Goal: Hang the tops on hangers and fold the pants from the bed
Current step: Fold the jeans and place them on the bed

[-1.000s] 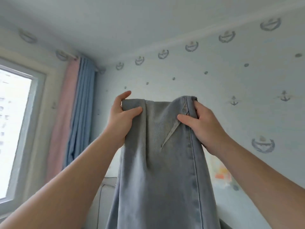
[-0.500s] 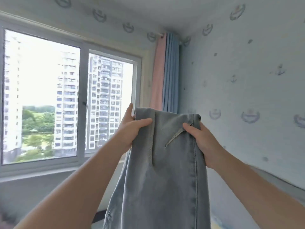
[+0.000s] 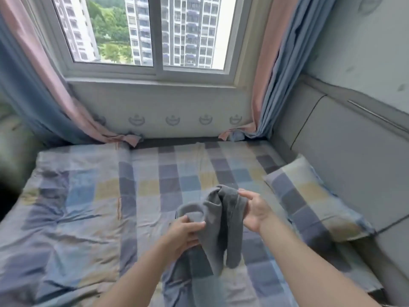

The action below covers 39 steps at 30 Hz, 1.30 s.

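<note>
Whereas pants (image 3: 223,218) hung high by waistband a moment ago, they are now lowered over bed (image 3: 88,207), bunched. Left hand (image 3: 188,231) grips fabric, right hand (image 3: 254,211) straight-fingered against it — folding probably starts next.

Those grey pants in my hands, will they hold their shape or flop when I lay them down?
Probably floppy: the grey pants sag and bunch between left hand and right hand. Likely weighty cloth, since they hang straight down.
</note>
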Tool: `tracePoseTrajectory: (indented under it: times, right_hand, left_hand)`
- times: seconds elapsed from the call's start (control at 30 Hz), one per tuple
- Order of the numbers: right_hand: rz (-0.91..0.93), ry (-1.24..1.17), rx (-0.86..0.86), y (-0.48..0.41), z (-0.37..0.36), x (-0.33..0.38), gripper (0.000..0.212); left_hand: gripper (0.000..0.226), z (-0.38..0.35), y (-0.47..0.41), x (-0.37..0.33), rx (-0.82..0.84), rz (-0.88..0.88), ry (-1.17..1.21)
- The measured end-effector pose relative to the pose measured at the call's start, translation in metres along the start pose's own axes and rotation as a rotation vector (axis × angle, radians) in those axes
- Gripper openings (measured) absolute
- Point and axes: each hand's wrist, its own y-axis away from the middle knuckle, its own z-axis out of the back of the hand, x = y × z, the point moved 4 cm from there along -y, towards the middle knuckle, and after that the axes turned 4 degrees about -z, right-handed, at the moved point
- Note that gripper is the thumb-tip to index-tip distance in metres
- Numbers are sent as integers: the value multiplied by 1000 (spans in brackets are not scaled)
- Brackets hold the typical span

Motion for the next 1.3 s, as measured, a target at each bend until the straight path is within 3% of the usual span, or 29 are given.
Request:
tracePoseTrajectory:
  times: [0.03,0.13,0.23,0.4,0.47,0.57,0.77,0.87,1.0,1.13,1.2,1.3]
  right_hand:
    - [28,-18,-2,-4,10,-7,29]
    - [76,-19,-13,-4,42,-14,50]
    - [42,83,12,2,73,-14,68]
    - [68,-18,12,4,117,-12,92]
    - [85,-87,9,1,133,-13,80]
    - [108,75,-10,0,148,-18,68]
    - [-193,518,242,7,157,-58,58]
    - [-203,660,259,8,156,-61,55]
    - [-155,694,246,1,159,-55,34]
    - [-164,719,187,-9,179,-55,21]
    - [-143,579,106,-11,189,-45,14]
    - [-50,394,-57,-8,199,-13,22]
  left_hand:
    - [26,-2,0,12,-25,-17,29]
    - [54,-14,0,32,-58,-82,99]
    - [70,-27,-4,41,-132,-138,-2]
    - [52,-68,-15,39,-236,-145,-108]
    - [37,-81,-19,31,-298,-100,33]
    - [19,-97,-23,17,-329,-17,238]
    - [27,-119,-29,8,-418,27,531]
    - [26,-122,-29,10,-456,10,640]
    - [25,-136,-30,17,-423,-32,758]
    - [21,-139,-28,25,-387,-36,766]
    - [22,-126,-27,29,-422,-34,680]
    - [54,-103,-32,45,-534,-43,466]
